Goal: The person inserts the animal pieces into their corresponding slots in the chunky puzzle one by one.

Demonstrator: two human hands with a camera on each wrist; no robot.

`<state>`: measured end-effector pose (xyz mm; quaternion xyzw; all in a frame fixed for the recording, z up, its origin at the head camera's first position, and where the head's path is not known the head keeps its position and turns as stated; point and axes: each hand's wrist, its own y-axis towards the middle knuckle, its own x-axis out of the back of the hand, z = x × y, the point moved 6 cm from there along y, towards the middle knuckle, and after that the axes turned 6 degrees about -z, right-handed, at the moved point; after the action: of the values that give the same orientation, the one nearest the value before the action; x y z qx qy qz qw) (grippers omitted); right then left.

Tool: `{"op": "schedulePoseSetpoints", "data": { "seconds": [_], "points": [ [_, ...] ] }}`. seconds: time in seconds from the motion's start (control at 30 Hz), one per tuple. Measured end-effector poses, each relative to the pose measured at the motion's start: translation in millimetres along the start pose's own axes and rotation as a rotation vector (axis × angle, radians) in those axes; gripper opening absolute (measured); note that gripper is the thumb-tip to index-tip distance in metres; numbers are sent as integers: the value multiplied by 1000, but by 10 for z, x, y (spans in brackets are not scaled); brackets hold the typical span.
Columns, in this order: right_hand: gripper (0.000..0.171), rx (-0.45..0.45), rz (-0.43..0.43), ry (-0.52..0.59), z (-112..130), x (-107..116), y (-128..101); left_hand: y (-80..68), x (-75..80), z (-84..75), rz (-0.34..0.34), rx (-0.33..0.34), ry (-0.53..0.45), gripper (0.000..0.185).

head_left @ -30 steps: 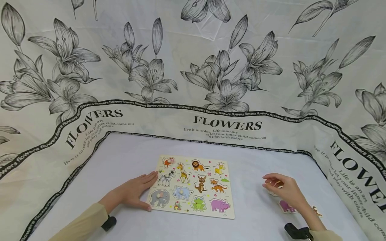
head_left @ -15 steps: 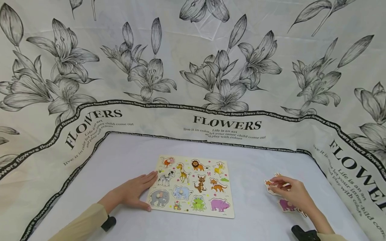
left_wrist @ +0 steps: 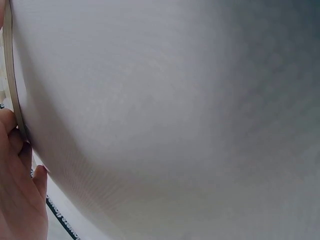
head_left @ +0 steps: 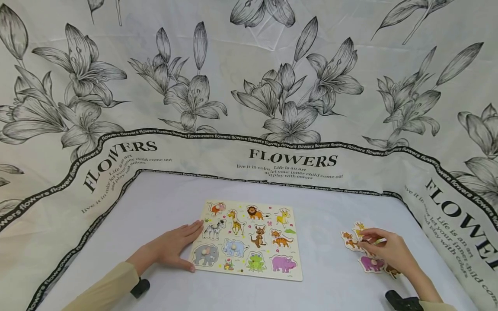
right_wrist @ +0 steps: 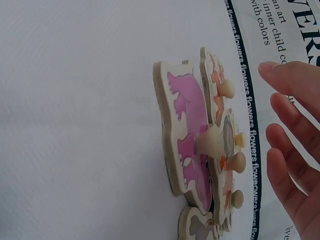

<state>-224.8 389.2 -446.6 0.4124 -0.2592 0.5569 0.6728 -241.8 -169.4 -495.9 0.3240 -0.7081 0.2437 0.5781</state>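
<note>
Both arms wear long tan sleeves, the left sleeve (head_left: 105,290) and right sleeve (head_left: 437,307) ending behind the fingers at the wrist; a black wrist-mounted device (head_left: 140,287) sits under each cuff, the right one (head_left: 402,301) likewise black

The cloth backdrop (head_left: 249,108) reads "FLOWERS", with "Life is an art, let your inner child come out" beneath.
</note>
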Motion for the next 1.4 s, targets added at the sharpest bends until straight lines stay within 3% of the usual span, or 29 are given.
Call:
{"op": "schedulePoseSetpoints", "data": {
  "seconds": [0.77, 1.4],
  "points": [
    [46, -138, 98, -51, -343, 11, -69, 0, 2, -6, 1, -5, 5, 112],
    [47, -177, 89, -104, -502, 23, -66, -3, 5, -11, 3, -2, 8, 111]
  ]
}}
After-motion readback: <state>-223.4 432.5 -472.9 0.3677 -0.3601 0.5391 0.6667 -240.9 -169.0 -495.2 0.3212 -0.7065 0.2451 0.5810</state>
